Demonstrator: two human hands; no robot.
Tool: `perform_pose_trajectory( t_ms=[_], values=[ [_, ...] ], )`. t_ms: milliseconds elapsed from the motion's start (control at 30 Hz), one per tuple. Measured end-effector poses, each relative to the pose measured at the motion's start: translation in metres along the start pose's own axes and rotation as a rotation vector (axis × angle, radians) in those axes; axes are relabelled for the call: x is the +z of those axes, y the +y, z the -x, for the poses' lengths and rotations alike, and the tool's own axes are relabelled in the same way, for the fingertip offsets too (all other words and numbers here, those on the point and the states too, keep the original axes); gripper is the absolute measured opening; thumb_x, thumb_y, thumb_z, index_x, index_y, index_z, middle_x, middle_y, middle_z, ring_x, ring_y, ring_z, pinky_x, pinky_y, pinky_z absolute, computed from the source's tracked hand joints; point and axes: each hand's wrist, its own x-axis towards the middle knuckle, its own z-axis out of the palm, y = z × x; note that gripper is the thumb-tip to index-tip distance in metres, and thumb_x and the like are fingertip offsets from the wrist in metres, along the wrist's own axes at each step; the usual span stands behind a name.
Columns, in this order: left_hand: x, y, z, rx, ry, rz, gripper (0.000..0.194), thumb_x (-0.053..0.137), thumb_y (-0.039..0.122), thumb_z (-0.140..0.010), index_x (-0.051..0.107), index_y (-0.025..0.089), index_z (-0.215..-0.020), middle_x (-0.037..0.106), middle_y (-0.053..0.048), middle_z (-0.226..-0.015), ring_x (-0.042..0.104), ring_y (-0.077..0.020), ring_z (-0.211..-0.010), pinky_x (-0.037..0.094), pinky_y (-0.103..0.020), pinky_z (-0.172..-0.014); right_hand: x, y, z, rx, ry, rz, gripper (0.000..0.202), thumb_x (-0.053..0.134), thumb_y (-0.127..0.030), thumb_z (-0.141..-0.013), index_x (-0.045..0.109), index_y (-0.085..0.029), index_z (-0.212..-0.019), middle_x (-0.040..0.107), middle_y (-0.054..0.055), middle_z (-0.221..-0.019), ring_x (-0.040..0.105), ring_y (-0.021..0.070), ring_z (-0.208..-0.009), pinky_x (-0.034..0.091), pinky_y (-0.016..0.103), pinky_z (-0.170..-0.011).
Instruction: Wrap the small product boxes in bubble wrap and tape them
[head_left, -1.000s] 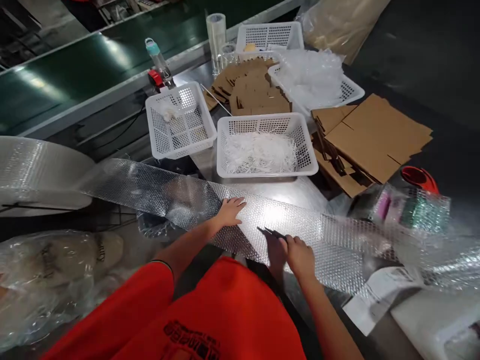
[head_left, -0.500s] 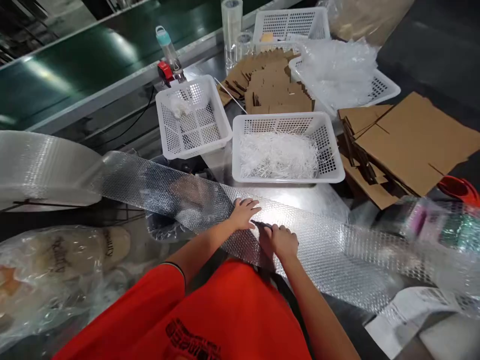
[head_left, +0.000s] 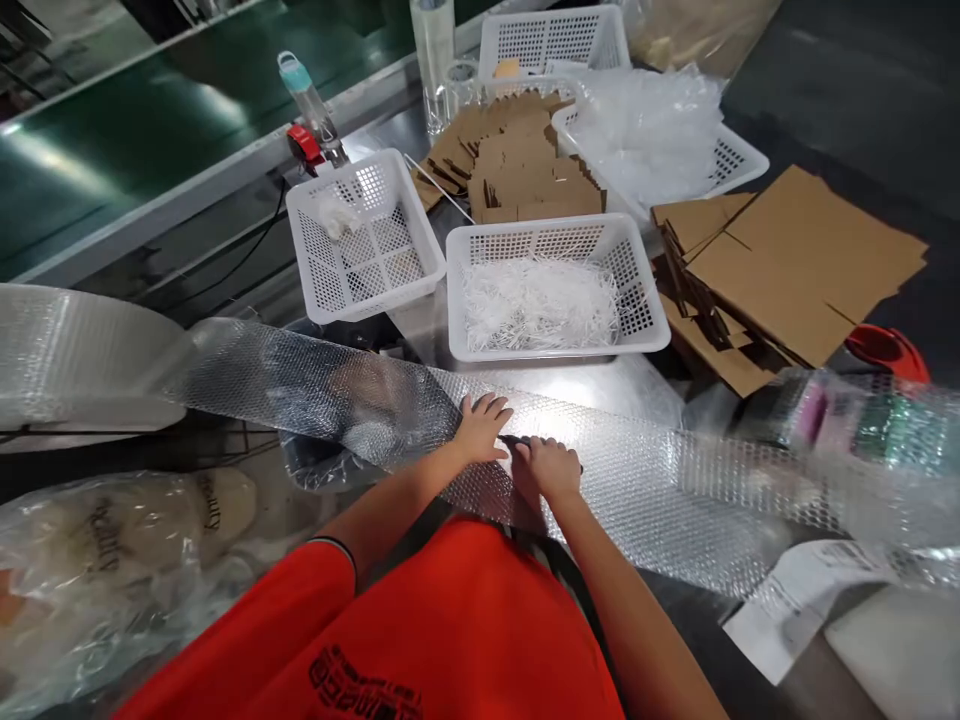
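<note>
The left hand [head_left: 480, 430] is spread, palm down and fingers fanned, while the right hand [head_left: 553, 468], just beside it, is curled round a slim dark tool [head_left: 514, 440]. Biggest under that grip is the metal table [head_left: 622, 385], smooth and shiny, so I'd expect film to skate on it. Over it lies the wrap [head_left: 645, 480], a long clear bubbled strip passing beneath both hands and running off well to either side. I'd call it nearly weightless, limp and springy, rather slippery, its bubbles easily popped by a hard pinch; a flat palm near the tool, as here, looks the best hold, or a loose pinch on its edge. Far to the left of the grip it reaches the fat roll [head_left: 75, 350], which I'd guess is light for its bulk and apt to turn if the strip is tugged. Ahead of the hands, clear of the strip, sits a basket [head_left: 559, 355] of white shreds. Smallest is the tool, its tip close to the left fingers: stiff and light, I'd judge, and best held behind the tip. I can't make out its exact kind.
</note>
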Motion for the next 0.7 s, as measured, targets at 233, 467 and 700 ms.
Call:
perform_pose_trajectory(
  t_ms=[233, 467, 700],
  values=[
    [0.008, 0.015, -0.001, -0.096, -0.017, -0.046, 0.1, 0.08, 0.054, -0.074, 0.031, 0.029, -0.158, 0.029, -0.015, -0.165, 0.016, -0.0421, -0.153, 0.008, -0.077, -0.117, 0.003, 0.023, -0.004, -0.033, -0.001, 0.003, 0.049, 0.029, -0.048, -0.105, 0.067, -0.019, -0.118, 0.071, 0.015, -0.112, 0.067, 0.026, -0.104, 0.046, 0.035, -0.083],
    [0.009, 0.011, -0.001, -0.096, -0.082, -0.05, 0.103, 0.077, 0.057, -0.077, 0.024, 0.028, -0.16, 0.019, -0.016, -0.168, 0.008, -0.0438, -0.155, 0.007, -0.077, -0.116, 0.012, 0.063, 0.001, -0.04, -0.002, 0.022, 0.048, 0.03, -0.048, -0.105, 0.066, -0.02, -0.12, 0.071, 0.015, -0.114, 0.068, 0.0253, -0.102, 0.046, 0.034, -0.081],
    [0.009, 0.007, -0.002, -0.1, -0.125, -0.076, 0.104, 0.075, 0.06, -0.077, 0.022, 0.028, -0.161, 0.017, -0.017, -0.169, 0.006, -0.0451, -0.155, 0.007, -0.078, -0.115, 0.019, 0.098, 0.009, -0.026, -0.006, 0.024, 0.048, 0.031, -0.049, -0.104, 0.066, -0.021, -0.121, 0.071, 0.014, -0.113, 0.067, 0.0253, -0.105, 0.046, 0.033, -0.084]
  ],
)
